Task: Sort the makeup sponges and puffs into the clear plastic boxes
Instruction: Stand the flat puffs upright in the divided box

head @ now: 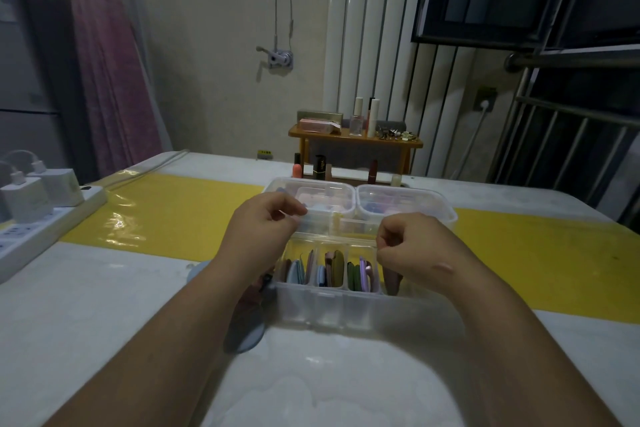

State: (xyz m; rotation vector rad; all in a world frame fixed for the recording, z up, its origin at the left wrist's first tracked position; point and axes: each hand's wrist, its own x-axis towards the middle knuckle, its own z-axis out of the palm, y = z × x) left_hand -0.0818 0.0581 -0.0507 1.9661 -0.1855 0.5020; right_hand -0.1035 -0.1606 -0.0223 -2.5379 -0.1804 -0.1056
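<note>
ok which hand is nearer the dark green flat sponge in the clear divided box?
Right. The right hand pinches the clear lid beside the dark green flat sponge; the left hand holds the lid at the clear divided box's left end.

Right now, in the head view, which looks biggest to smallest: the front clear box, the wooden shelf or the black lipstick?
1. front clear box
2. wooden shelf, farther away, so its true size is unsure
3. black lipstick
</note>
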